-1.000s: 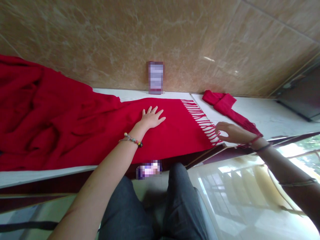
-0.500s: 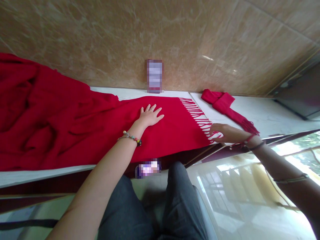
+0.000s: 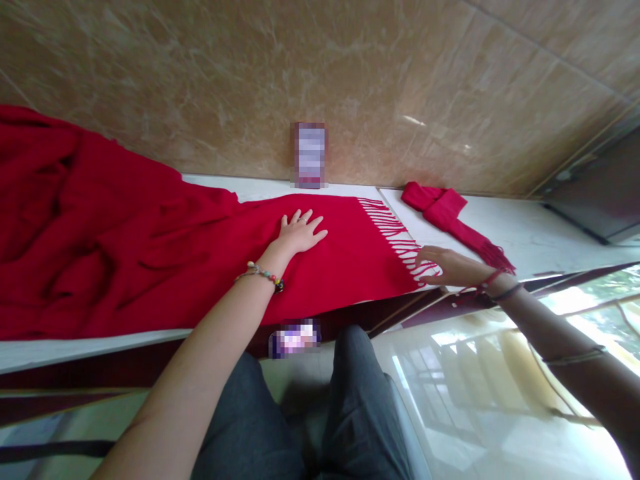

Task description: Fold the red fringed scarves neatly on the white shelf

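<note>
A long red fringed scarf (image 3: 345, 260) lies over the white counter, flat at its right end and heaped in loose folds on the left. My left hand (image 3: 301, 233) rests palm down on the flat part, its fingers spread. At the lower right corner, my right hand (image 3: 440, 265) is at the fringe (image 3: 387, 223), thumb and fingers curved with a gap between them. Several red strands show inside that gap. Beyond this hand, a smaller red folded scarf (image 3: 445, 207) with its own fringe lies on the counter.
A blurred-out upright card or phone (image 3: 311, 155) stands against the brown marbled wall (image 3: 200, 80). Another blurred object (image 3: 295, 338) is below the counter edge, above my knees. A dark grey box-like object (image 3: 595, 180) is at the far right of the white counter (image 3: 530, 223).
The view has shifted very slightly. Both hands stay at nearly the same places on the scarf, and the scarf lies as before.
</note>
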### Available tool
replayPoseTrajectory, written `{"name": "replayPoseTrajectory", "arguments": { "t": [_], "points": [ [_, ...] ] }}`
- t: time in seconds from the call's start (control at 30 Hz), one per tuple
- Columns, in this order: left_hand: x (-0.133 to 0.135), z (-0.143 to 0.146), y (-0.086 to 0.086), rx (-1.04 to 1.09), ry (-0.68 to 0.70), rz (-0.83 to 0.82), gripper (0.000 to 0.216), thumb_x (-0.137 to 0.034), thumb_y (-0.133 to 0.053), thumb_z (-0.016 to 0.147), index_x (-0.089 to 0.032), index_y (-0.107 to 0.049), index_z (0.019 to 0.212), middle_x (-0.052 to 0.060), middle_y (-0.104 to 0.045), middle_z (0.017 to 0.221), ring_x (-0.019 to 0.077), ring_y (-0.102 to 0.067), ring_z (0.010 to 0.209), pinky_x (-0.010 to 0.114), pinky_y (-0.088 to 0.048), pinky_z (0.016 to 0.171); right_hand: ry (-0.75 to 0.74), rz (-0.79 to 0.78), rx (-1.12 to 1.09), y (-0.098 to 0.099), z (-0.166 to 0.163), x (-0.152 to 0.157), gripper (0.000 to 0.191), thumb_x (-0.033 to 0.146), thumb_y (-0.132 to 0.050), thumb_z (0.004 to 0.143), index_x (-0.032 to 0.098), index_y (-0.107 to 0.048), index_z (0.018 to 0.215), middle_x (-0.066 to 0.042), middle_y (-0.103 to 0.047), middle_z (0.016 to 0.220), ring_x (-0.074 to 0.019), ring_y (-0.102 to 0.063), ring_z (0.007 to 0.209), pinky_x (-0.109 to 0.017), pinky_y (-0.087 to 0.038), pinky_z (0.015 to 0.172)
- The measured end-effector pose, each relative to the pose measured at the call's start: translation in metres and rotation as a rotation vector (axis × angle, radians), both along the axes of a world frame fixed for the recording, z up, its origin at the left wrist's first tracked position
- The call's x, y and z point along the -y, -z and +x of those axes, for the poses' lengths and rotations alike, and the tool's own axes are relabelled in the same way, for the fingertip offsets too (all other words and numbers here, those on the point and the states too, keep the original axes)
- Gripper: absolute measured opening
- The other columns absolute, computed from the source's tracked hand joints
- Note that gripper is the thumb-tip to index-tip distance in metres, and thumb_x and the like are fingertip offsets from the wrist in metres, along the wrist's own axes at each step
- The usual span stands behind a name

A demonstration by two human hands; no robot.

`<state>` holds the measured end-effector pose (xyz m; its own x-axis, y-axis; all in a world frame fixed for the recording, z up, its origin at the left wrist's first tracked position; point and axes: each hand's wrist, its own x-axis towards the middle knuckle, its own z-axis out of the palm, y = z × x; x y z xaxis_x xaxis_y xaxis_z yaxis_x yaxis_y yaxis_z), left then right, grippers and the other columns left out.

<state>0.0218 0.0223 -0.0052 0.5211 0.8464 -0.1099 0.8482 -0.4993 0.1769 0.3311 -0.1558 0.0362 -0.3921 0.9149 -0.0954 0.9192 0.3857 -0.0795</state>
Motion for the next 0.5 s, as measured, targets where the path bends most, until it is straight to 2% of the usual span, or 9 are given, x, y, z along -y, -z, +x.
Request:
{"name": "replayPoseTrajectory", "arguments": {
  "t": [0.13, 0.23, 0.37, 0.5],
  "points": [
    [-0.002, 0.0, 0.001, -0.003, -0.009, 0.013, 0.061, -0.056, -0.022, 0.093, -0.03, -0.025, 0.148, 0.002, -0.014, 0.158, 0.027, -0.009, 0.145, 0.054, -0.012, 0.114, 0.001, -0.017, 0.094, 0.006, 0.001, -0.005, 0.025, 0.019, -0.058, 0.074, 0.016, -0.062, 0.098, -0.012, -0.065, 0.101, -0.0234, -0.062, 0.094, -0.037, -0.049, 0.086],
    [-0.001, 0.0, 0.0, -0.009, -0.009, 0.002, 0.061, -0.056, -0.021, 0.093, -0.03, -0.024, 0.148, 0.002, -0.014, 0.158, 0.0267, -0.008, 0.145, 0.054, -0.012, 0.114, 0.077, -0.042, 0.19, 0.007, 0.017, -0.008, 0.026, 0.01, -0.052, 0.075, 0.013, -0.063, 0.099, -0.015, -0.064, 0.101, -0.0245, -0.062, 0.094, -0.037, -0.048, 0.087],
    [0.0, 0.0, -0.002, -0.003, -0.007, -0.001, 0.06, -0.055, -0.022, 0.093, -0.029, -0.025, 0.148, 0.002, -0.014, 0.158, 0.0274, -0.008, 0.145, 0.054, -0.011, 0.114, 0.186, -0.105, 0.276, -0.002, 0.033, -0.007, 0.025, 0.007, -0.05, 0.075, 0.012, -0.065, 0.095, -0.016, -0.065, 0.101, -0.0262, -0.062, 0.095, -0.038, -0.048, 0.089],
    [-0.001, 0.0, 0.0, 0.003, -0.006, 0.002, 0.06, -0.055, -0.023, 0.093, -0.029, -0.026, 0.148, 0.003, -0.014, 0.158, 0.028, -0.009, 0.144, 0.054, -0.011, 0.114, 0.147, 0.062, 0.175, -0.012, 0.011, -0.008, 0.025, 0.011, -0.045, 0.081, 0.011, -0.064, 0.098, -0.017, -0.064, 0.102, -0.0258, -0.061, 0.097, -0.039, -0.048, 0.09]
  ]
}}
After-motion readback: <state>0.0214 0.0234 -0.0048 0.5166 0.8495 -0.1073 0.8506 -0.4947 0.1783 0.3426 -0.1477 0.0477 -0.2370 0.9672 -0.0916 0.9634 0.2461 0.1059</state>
